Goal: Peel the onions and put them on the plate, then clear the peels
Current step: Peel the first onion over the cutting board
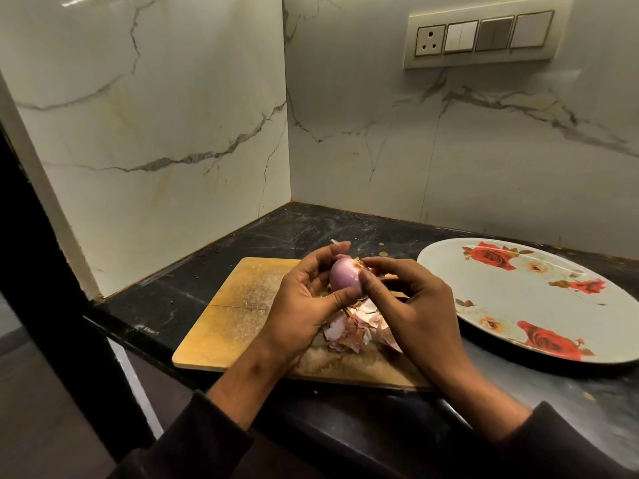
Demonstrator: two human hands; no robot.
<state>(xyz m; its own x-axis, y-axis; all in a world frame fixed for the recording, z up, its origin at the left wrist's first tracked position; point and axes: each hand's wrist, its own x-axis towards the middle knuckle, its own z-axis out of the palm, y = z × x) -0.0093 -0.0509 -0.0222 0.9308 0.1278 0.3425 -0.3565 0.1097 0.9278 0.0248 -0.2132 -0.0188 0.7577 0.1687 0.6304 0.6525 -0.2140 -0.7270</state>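
In front of me the dark surface runs into a corner of two marble walls, and on the right wall there is a switch panel. On the surface the biggest thing is the plate with red roses, at my right; I see no onion on it, so I judge the placing is not yet done. It lies just beside the wooden cutting board, I think so that a finished onion has only a short way to go. The board is under both hands and it catches the waste: a heap of pale peels lies on it, directly below the hands, where pieces fall by themselves. My left hand holds the onion above the board, its fingers curled around the back and the thumb pressing from the front, which keeps the round bulb from turning. My right hand comes from the other side; thumb and forefinger seem to pinch a small brown rest of skin at the right end of the onion. The visible side is already smooth and pink, so I judge this onion is almost fully peeled.
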